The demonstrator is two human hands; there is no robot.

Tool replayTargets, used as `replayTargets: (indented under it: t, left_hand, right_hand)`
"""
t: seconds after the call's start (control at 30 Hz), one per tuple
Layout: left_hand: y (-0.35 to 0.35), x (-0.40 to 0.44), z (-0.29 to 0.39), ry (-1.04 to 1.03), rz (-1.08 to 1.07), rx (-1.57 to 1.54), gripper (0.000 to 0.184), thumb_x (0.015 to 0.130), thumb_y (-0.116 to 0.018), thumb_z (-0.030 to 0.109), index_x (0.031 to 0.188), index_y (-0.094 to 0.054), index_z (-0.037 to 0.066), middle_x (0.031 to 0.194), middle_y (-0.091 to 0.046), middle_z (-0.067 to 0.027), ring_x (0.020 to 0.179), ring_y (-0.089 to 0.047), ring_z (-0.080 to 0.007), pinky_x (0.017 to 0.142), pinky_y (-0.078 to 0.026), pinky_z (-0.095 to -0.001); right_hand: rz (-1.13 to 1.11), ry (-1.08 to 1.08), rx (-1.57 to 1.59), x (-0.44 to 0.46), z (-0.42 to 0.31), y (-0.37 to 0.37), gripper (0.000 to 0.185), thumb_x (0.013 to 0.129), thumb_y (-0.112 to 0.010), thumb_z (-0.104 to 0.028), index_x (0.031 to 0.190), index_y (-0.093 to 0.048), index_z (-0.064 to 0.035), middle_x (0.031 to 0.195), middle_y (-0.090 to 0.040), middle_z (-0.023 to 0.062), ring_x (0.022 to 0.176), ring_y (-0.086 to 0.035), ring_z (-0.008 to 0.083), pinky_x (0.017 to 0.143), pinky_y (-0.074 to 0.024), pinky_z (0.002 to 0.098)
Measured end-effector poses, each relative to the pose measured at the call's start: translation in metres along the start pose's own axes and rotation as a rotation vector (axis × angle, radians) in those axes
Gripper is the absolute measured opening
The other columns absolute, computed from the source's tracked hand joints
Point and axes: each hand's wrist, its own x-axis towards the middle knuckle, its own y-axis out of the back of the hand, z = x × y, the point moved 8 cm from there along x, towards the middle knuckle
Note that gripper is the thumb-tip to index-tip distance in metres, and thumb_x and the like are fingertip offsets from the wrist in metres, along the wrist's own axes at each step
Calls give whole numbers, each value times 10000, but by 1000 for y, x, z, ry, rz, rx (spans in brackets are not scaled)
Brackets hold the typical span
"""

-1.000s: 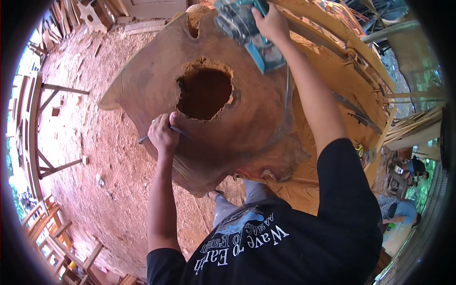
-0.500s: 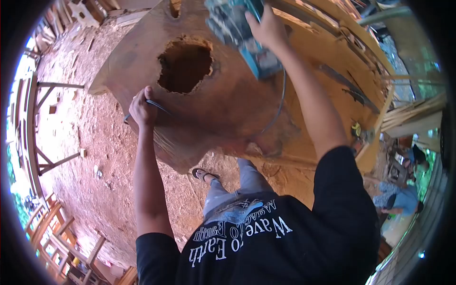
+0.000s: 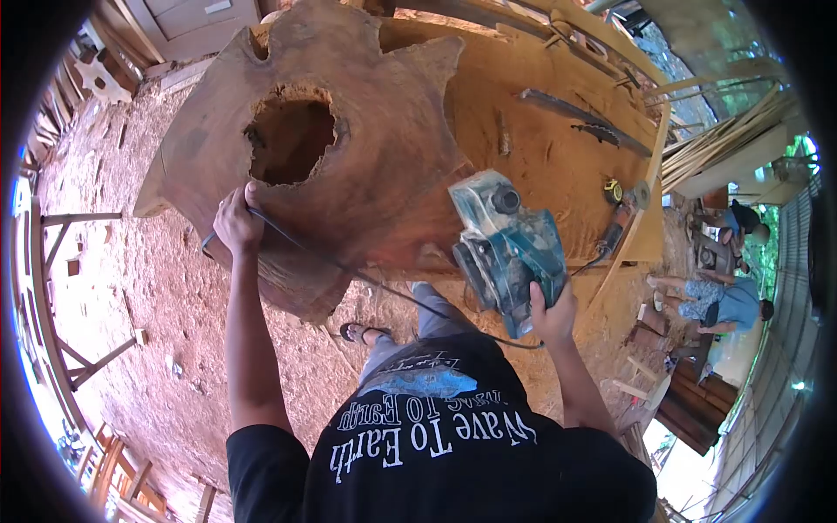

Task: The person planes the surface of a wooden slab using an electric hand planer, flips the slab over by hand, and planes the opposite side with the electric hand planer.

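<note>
My right hand (image 3: 554,315) grips a teal electric planer (image 3: 534,248) by its handle. The planer is held up near the slab's right front edge, its dusty grey front pointing away from me. Its dark power cord (image 3: 384,286) runs across to my left hand (image 3: 238,220), which is closed around it at the slab's left front edge. The wooden slab (image 3: 384,139) is broad, reddish brown and irregular in outline. A rough-edged hole (image 3: 292,144) opens through it just beyond my left hand.
Right of the slab, a sawdust-covered board surface (image 3: 540,157) carries a long dark blade-like bar (image 3: 567,109), a tape measure (image 3: 613,191) and a grinder-like power tool (image 3: 617,228). Wooden frames (image 3: 83,216) stand at left. A person in blue (image 3: 737,305) sits at far right.
My right hand has brought the planer back towards me, from above the slab's far side to its right front edge. My left hand still holds the cord, now stretched across the front.
</note>
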Motion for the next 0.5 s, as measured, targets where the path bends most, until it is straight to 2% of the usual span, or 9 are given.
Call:
replayTargets:
  t: [0.07, 0.1, 0.17, 0.23, 0.33, 0.4, 0.47, 0.5]
  left_hand:
    - [1, 1, 2, -5, 12, -24, 439, 1029, -478, 411, 840, -677, 68, 843, -699, -150, 782, -662, -388, 696, -520, -473]
    - [2, 1, 2, -2, 20, -34, 445, 1029, -476, 418, 841, -677, 68, 842, -699, -150, 783, -662, -387, 694, -519, -472]
    - [1, 1, -1, 11, 16, -19, 452, 1029, -472, 425, 836, -673, 69, 839, -696, -151, 778, -660, -389, 692, -517, -473]
    - [1, 0, 0, 14, 18, -22, 457, 1030, -470, 430, 832, -668, 69, 837, -694, -153, 774, -657, -390, 691, -515, -473]
    - [5, 2, 3, 22, 27, -39, 459, 1030, -470, 434, 827, -661, 70, 836, -691, -153, 770, -654, -390, 689, -512, -473]
    - [1, 1, -1, 42, 1, -27, 459, 1030, -471, 436, 824, -656, 70, 835, -689, -152, 768, -651, -389, 690, -511, -473]
    - [7, 2, 2, 11, 64, -46, 459, 1031, -471, 436, 826, -655, 69, 835, -688, -148, 775, -653, -386, 694, -511, -470]
    - [9, 1, 4, -5, 86, -57, 458, 1031, -471, 436, 827, -655, 68, 835, -687, -147, 778, -654, -384, 696, -511, -469]
  right_hand:
    - [-33, -93, -6, 22, -14, -9, 449, 905, -719, -300, 1146, -559, 44, 844, -685, 219, 780, -701, 416, 658, -536, 437]
    - [28, 67, -42, 34, -17, -14, 469, 914, -712, -333, 1153, -557, 40, 831, -680, 222, 784, -698, 418, 660, -529, 448]
    - [46, 128, -50, 52, -25, -20, 480, 915, -708, -351, 1160, -557, 33, 832, -680, 224, 788, -693, 429, 668, -527, 458]
    - [76, 172, -80, 68, -32, -26, 503, 914, -704, -376, 1181, -557, 25, 878, -685, 242, 833, -681, 452, 708, -526, 475]
    - [42, 119, -149, 103, -54, -39, 517, 917, -699, -386, 1194, -558, 28, 944, -684, 266, 887, -673, 459, 743, -528, 470]
    - [-5, 106, -131, 130, -70, -52, 556, 934, -668, -439, 1169, -576, 56, 938, -692, 251, 883, -688, 415, 771, -524, 451]
    - [78, 290, 44, 165, -97, -71, 556, 927, -677, -449, 1135, -583, 57, 907, -694, 252, 862, -685, 437, 755, -522, 470]
    - [50, 264, 23, 187, -103, -85, 543, 922, -682, -454, 1088, -594, 56, 915, -695, 247, 859, -685, 431, 768, -524, 469]
